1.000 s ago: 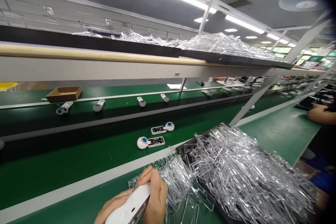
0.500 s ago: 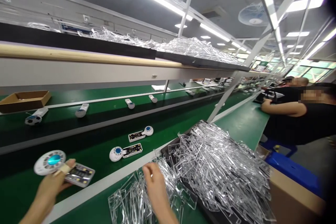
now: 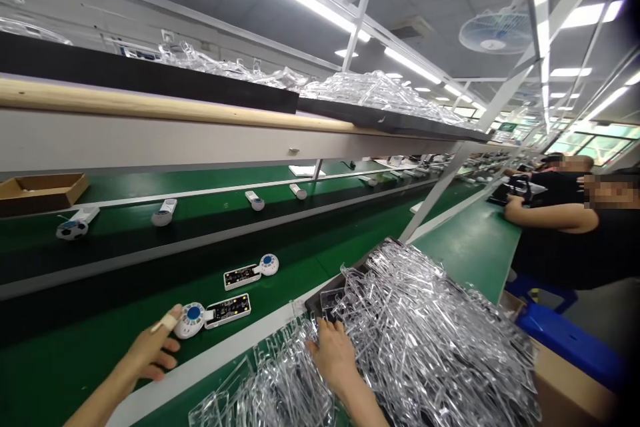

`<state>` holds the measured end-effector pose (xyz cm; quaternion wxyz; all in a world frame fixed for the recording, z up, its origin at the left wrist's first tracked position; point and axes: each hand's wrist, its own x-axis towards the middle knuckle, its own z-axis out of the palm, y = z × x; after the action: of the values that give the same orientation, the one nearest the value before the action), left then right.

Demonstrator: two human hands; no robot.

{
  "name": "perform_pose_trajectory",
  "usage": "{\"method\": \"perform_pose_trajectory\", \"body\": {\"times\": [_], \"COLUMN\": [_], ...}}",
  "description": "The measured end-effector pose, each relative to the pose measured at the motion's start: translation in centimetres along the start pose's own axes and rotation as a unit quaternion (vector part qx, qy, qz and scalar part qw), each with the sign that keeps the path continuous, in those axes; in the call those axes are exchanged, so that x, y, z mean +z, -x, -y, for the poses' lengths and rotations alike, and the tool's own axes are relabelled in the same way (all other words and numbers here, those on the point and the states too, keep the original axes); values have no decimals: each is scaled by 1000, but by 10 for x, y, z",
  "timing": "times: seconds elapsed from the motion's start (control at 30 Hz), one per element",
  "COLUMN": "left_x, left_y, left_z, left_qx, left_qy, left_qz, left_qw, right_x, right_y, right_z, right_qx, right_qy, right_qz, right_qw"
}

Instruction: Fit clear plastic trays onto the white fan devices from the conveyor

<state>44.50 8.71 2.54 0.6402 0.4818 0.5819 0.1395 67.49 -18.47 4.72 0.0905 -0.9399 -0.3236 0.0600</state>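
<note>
My left hand [image 3: 154, 345], a tan bandage around one finger, has its fingers spread and holds nothing. Its index fingertip is at the edge of a white device with a round blue-centred head [image 3: 191, 319] and a rectangular body with an exposed black circuit board. Just behind lies a similar open device [image 3: 251, 272]. My right hand [image 3: 336, 355] rests at the near left edge of a heap of clear plastic pieces [image 3: 430, 327], fingers curled down among them. Its fingertips are hidden, so any piece in them cannot be made out. More clear pieces [image 3: 285, 373] lie left of that hand.
On the far dark belt lie several white devices [image 3: 164, 212], one with a football-patterned head [image 3: 73, 229]. A cardboard tray [image 3: 43, 192] is at the left. A shelf [image 3: 200, 137] with clear plastic crosses above. At right are a blue stool [image 3: 570, 340] and a seated person [image 3: 560, 227].
The device my left hand held has left view; that hand is now spread by another device. My right hand has moved right to the larger heap. The two open devices appear further left.
</note>
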Motion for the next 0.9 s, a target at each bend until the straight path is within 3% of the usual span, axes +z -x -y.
{"method": "perform_pose_trajectory", "body": {"times": [0.07, 0.17, 0.27, 0.4, 0.53, 0.7, 0.8, 0.9], "left_x": [23, 35, 37, 39, 30, 13, 11, 14], "left_y": [-3, -3, 11, 54, 90, 114, 127, 137], "left_z": [3, 3, -4, -25, -39, -33, -28, -25], "left_qx": [-51, -29, 44, 177, 205, 179, 156, 133], "left_qy": [14, 61, 50, -41, -5, 67, 137, 199], "left_qz": [40, 32, -22, -82, -50, 3, 53, 83], "left_qw": [998, 997, 998, 980, 978, 982, 977, 967], "right_x": [0, 0, 0, -3, -13, -39, -58, -68], "right_y": [-3, -2, 3, 6, 1, -3, 1, 12], "right_z": [-2, -6, -9, -15, -23, -25, -20, 2], "right_qx": [-1, 4, 2, -3, -1, -28, -43, -42], "right_qy": [2, -15, -57, -148, -274, -422, -475, -523], "right_qz": [12, 17, 17, 23, 52, 98, 93, 52], "right_qw": [1000, 1000, 998, 989, 960, 901, 874, 850]}}
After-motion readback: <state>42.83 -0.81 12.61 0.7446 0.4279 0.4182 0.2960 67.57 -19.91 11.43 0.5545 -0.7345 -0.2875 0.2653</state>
